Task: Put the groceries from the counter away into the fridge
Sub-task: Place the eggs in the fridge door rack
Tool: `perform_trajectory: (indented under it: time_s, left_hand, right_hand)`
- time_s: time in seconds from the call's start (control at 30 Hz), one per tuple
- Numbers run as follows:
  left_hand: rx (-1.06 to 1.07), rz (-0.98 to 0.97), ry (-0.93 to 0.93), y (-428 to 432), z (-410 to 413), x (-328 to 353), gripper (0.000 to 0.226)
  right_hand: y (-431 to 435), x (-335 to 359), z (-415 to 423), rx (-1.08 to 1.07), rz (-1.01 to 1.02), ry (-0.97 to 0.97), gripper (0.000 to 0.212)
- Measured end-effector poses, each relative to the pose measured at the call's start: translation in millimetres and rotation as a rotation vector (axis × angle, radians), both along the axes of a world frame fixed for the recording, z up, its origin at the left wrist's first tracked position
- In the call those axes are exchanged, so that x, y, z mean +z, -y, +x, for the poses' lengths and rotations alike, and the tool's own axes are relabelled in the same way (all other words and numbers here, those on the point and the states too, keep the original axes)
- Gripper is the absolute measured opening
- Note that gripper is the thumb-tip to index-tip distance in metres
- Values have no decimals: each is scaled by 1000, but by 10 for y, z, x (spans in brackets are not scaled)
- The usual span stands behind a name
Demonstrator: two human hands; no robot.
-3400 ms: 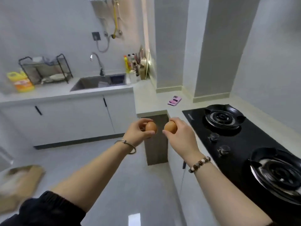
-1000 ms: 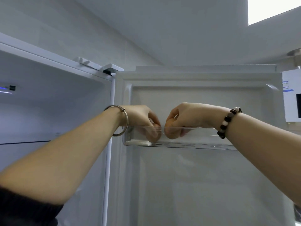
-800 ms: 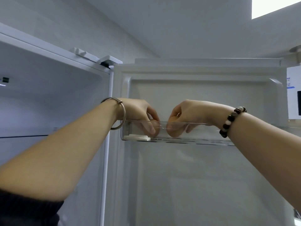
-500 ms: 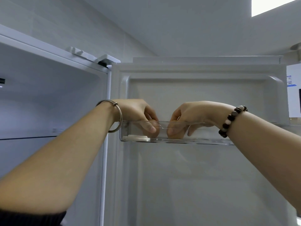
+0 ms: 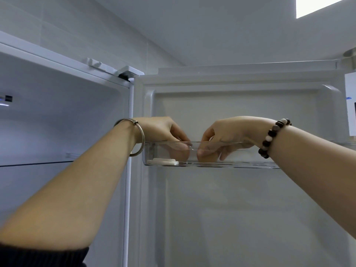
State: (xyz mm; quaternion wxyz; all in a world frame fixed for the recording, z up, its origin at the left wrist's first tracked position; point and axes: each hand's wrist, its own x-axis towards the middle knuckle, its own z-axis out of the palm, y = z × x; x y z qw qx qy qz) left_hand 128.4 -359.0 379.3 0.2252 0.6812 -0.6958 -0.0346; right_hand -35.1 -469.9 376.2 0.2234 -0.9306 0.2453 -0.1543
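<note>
The fridge stands open, and its door (image 5: 231, 209) faces me with a clear plastic door bin (image 5: 250, 165) near the top. Both my hands reach over the bin's rim. My left hand (image 5: 159, 130) has its fingers curled down around a brown egg (image 5: 178, 156), seen blurred through the plastic. My right hand (image 5: 229, 132) does the same with a second brown egg (image 5: 210, 158), just right of the first. Both eggs sit low in the bin, close to its floor; whether they touch it I cannot tell.
A flat white piece (image 5: 163, 162) lies at the bin's left end, beside the left egg. To the left is the lit fridge interior (image 5: 57, 122) with a glass shelf (image 5: 38, 164). A white panel (image 5: 349, 105) hangs on the wall at the right edge.
I turned from the counter by the stove to the open fridge, carrying an egg in each hand. Over the last second both hands sank slightly deeper into the door bin.
</note>
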Motion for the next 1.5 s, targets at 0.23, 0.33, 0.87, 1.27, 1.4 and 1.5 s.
perform_trajectory:
  time_s: [0.23,0.33,0.87,1.27,1.4,1.5]
  left_hand:
    - [61,-25,13,2,-36,-11,17]
    - [84,8,22,-4,-58,9,6]
    - [101,-89,24,12,-46,2,15]
    - [147,90,56,-13,-148,101,3]
    - [158,58,40,-25,-167,78,7]
    - [153,57,68,-43,-179,84,15]
  right_hand:
    - [58,-7,3,-21,-5,28,31]
    - [65,-8,3,-11,25,40,30]
    - [29,-4,-25,-59,-48,44,27]
    - [57,-3,-41,-46,-28,49,25]
    - [59,-4,-46,-47,-50,46,28]
    - [67,-4,-40,-42,-51,64,30]
